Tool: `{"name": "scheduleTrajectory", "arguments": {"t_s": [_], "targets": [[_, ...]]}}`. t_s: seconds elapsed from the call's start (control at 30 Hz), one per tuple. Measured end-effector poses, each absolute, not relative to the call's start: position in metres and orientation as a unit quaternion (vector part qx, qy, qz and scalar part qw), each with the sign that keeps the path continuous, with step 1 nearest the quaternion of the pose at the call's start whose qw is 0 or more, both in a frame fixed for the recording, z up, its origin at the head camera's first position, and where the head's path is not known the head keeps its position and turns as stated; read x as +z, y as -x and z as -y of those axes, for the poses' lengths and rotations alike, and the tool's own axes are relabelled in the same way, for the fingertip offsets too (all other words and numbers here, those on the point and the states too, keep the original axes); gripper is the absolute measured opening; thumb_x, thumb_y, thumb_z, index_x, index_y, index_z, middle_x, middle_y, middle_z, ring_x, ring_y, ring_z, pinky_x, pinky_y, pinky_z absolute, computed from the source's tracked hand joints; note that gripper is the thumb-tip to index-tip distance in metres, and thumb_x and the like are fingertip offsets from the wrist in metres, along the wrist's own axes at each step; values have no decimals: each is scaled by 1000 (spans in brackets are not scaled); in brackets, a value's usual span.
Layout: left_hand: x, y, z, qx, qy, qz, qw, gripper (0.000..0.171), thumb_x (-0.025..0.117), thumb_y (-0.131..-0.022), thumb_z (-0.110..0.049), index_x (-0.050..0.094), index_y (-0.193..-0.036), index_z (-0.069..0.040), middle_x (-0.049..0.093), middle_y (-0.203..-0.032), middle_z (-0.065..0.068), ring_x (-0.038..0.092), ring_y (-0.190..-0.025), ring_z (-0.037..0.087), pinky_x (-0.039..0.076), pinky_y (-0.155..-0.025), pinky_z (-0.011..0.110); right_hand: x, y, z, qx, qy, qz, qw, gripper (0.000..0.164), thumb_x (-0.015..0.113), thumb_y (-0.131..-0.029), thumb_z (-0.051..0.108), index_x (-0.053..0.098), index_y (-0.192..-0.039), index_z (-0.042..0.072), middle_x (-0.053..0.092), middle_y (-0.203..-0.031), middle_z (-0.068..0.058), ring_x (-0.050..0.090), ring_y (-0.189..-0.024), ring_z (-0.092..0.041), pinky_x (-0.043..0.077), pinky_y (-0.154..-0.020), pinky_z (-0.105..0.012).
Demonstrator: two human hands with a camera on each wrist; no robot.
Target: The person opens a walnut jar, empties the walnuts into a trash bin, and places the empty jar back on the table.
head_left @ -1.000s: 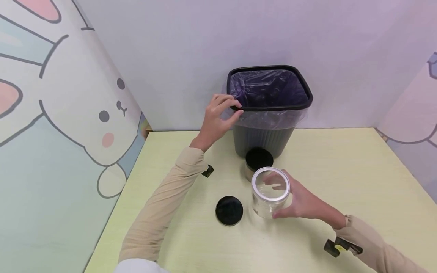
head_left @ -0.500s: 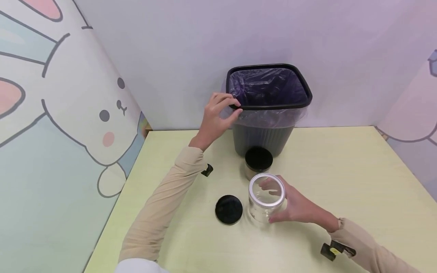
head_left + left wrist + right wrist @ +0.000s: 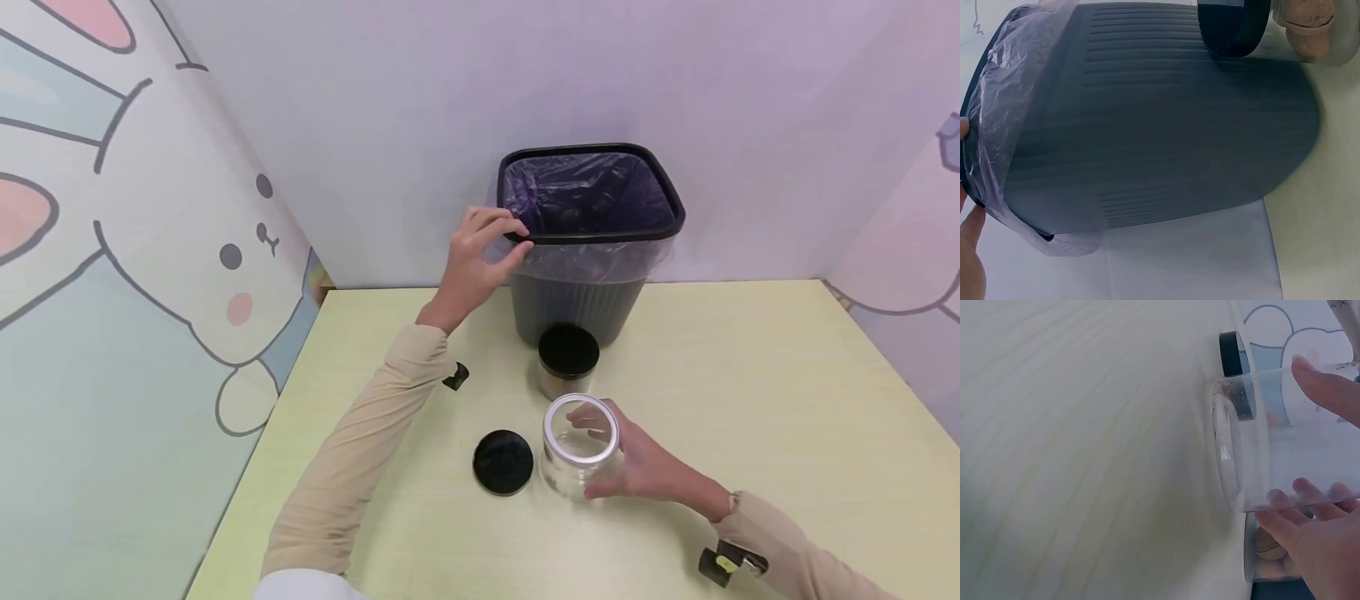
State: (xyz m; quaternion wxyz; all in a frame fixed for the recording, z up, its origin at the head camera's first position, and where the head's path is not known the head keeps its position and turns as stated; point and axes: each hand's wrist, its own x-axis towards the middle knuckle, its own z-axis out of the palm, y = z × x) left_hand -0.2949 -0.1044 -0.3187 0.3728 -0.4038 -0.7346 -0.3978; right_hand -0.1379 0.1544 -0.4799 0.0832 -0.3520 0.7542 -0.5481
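My left hand (image 3: pixel 471 258) pinches the near left part of the rim of a dark waste bin (image 3: pixel 573 296), lined with a thin plastic bag (image 3: pixel 585 265). My right hand (image 3: pixel 648 462) grips a clear, lidless jar (image 3: pixel 561 477) from its right side, thumb in front and fingers behind. The jar looks empty and stands upright at or just above the tabletop; contact is hard to tell. Left of it lies a round black lid (image 3: pixel 503 462). Behind it, against the bin, stands a second jar (image 3: pixel 558 385) with a black lid, holding walnuts (image 3: pixel 1269 544).
The bin stands on a pale yellow table (image 3: pixel 750 375) by the back wall (image 3: pixel 375 150). A side panel with a cartoon rabbit (image 3: pixel 187 275) rises at the left, another printed panel (image 3: pixel 900 242) at the right.
My right hand has brought the clear jar down and a little to the left, towards the table and the loose lid. The left hand keeps its hold on the bin rim.
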Motion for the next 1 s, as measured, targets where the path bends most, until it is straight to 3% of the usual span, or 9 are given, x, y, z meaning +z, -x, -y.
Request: {"name": "scheduleTrajectory", "arguments": {"t_s": [0.3, 0.6, 0.73, 0.87, 1.0], "targets": [[-319, 286, 102, -429, 363, 741, 368, 9, 72, -84, -12, 71, -90, -6, 62, -101, 8, 50, -100, 23, 41, -89, 34, -483, 133, -155, -506, 339, -791, 56, 91, 91, -60, 25, 39, -133, 7, 51, -127, -12, 53, -116, -30, 43, -95, -43], [-311, 276, 102, -444, 339, 758, 338, 8, 72, -82, -5, 72, -90, -6, 63, -101, 9, 52, -101, 22, 40, -89, 31, -481, 125, -157, -447, 308, -840, 17, 94, 89, -60, 36, 40, -134, 6, 56, -122, -8, 55, -111, -25, 43, -90, -47], [-309, 271, 101, -449, 327, 761, 334, 9, 72, -79, 2, 71, -87, -1, 63, -100, 13, 55, -99, 24, 43, -86, 33, -481, 122, -162, -449, 297, -843, 22, 91, 91, -59, 23, 41, -132, 3, 55, -121, -11, 56, -109, -27, 48, -86, -41], [-303, 257, 100, -471, 314, 756, 327, 10, 70, -77, 8, 68, -86, 6, 61, -99, 20, 56, -98, 31, 48, -83, 44, -477, 121, -169, -470, 291, -832, 45, 89, 88, -58, 2, 39, -132, 1, 53, -122, -15, 57, -107, -31, 52, -81, -33], [-295, 239, 101, -490, 302, 757, 311, 13, 68, -78, 11, 67, -91, 10, 59, -101, 24, 55, -100, 34, 48, -81, 51, -472, 124, -176, -487, 284, -825, 50, 80, 83, -62, -7, 41, -130, 1, 53, -123, -18, 58, -105, -36, 53, -78, -34]]}}
